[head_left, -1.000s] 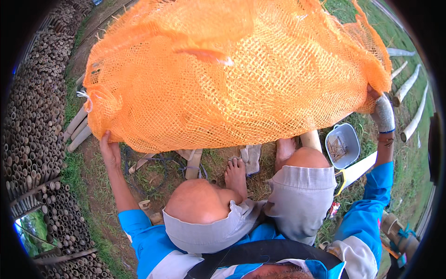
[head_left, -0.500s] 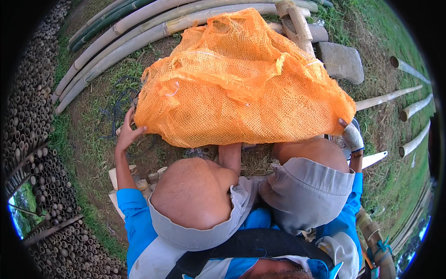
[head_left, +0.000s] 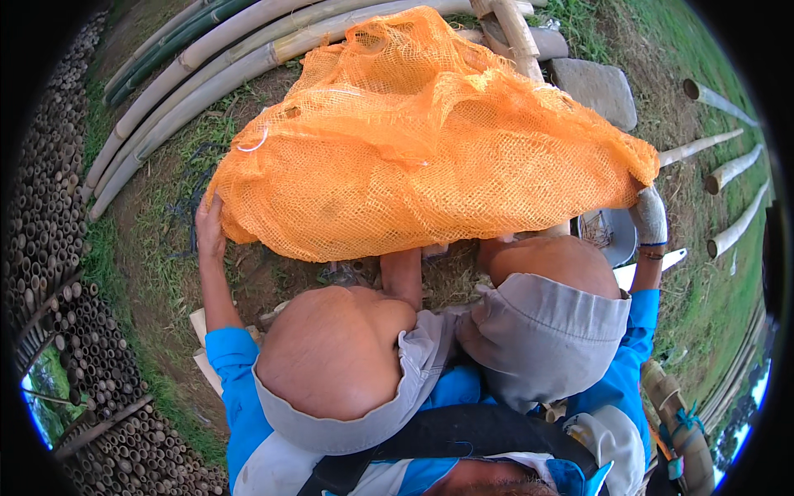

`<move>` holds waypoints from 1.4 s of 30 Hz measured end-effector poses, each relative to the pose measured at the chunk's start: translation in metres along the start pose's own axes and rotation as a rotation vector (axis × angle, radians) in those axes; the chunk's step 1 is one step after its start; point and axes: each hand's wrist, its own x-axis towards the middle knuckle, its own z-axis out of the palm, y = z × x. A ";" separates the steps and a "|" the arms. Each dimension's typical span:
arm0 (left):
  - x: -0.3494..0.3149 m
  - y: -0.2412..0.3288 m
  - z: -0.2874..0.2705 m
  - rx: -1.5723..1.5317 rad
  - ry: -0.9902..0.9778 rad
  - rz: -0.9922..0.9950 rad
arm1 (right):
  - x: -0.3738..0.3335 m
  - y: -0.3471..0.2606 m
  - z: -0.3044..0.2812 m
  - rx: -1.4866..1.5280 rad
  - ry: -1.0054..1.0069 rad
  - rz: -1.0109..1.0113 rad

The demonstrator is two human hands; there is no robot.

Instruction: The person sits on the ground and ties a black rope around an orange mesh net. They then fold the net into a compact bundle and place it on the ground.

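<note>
Fingers of the left hand [head_left: 211, 231] and right hand [head_left: 650, 215] are partly hidden by the orange net [head_left: 389, 178]. The left foot is covered too. The bucket [head_left: 620, 236] is partly blocked. Long bamboo poles [head_left: 273, 55] are cut off by the top edge.

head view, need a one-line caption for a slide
Left hand and gloved right hand hold an orange net by its two ends, bamboo poles lying beyond.
</note>
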 end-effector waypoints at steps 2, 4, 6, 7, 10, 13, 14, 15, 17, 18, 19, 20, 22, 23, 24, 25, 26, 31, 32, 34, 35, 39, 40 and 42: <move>0.001 -0.007 -0.019 -0.171 0.087 0.095 | 0.001 -0.009 0.014 -0.096 0.008 -0.036; 0.006 -0.033 -0.041 -0.044 0.189 0.016 | 0.019 0.006 0.019 -0.068 0.002 0.031; 0.015 -0.054 -0.024 0.183 0.344 -0.185 | 0.031 0.034 -0.004 -0.275 -0.062 0.042; 0.016 -0.061 -0.007 0.347 0.321 -0.211 | 0.034 0.051 -0.007 -0.351 -0.015 0.069; 0.020 -0.062 0.024 0.450 0.253 -0.132 | 0.027 0.077 -0.004 -0.484 0.121 0.107; 0.006 -0.054 -0.007 0.681 0.350 -0.085 | 0.020 0.070 0.049 -0.483 0.190 0.097; 0.007 -0.043 0.000 0.800 0.364 -0.052 | 0.001 0.063 0.056 -0.441 0.243 0.086; 0.005 -0.032 0.008 0.821 0.442 0.041 | -0.017 0.057 0.065 -0.397 0.295 0.075; -0.005 -0.006 0.031 0.840 0.598 0.217 | -0.040 0.054 0.054 -0.361 0.390 0.072; -0.012 0.008 0.046 0.896 0.659 0.385 | -0.048 0.065 0.043 -0.302 0.400 0.012; -0.018 0.034 0.075 0.944 0.708 0.571 | -0.065 0.074 0.035 -0.209 0.456 0.051; -0.025 0.052 0.101 0.986 0.760 0.759 | -0.078 0.081 0.034 -0.114 0.508 0.089; -0.038 0.074 0.135 0.836 0.475 0.821 | -0.085 0.092 0.061 0.168 0.519 0.197; -0.046 0.080 0.152 0.765 0.337 0.848 | -0.088 0.094 0.072 0.204 0.478 0.246; -0.053 0.080 0.169 0.775 0.142 0.905 | -0.089 0.096 0.088 0.235 0.512 0.249; -0.057 0.079 0.186 0.784 -0.053 0.957 | -0.088 0.099 0.107 0.269 0.543 0.253; -0.059 0.073 0.200 0.842 -0.198 0.976 | -0.084 0.099 0.116 0.299 0.575 0.254; -0.035 0.065 0.258 1.051 -0.367 1.063 | -0.073 0.111 0.127 -0.367 0.809 -0.280; -0.016 0.054 0.260 1.081 -0.332 1.039 | -0.077 0.101 0.143 -0.560 0.682 -0.401; 0.017 0.031 0.249 1.160 -0.247 0.992 | -0.087 0.078 0.184 -0.922 0.367 -0.633; 0.034 0.020 0.246 1.191 -0.211 0.993 | -0.095 0.067 0.198 -1.095 0.209 -0.752; 0.088 0.012 0.243 1.151 -0.193 0.996 | -0.084 0.073 0.206 -1.584 -0.339 -0.999; 0.094 0.014 0.242 1.098 -0.173 0.907 | -0.074 0.083 0.202 -1.646 -0.463 -1.000; 0.099 0.028 0.246 0.975 -0.136 0.725 | -0.062 0.077 0.207 -1.756 -0.489 -0.841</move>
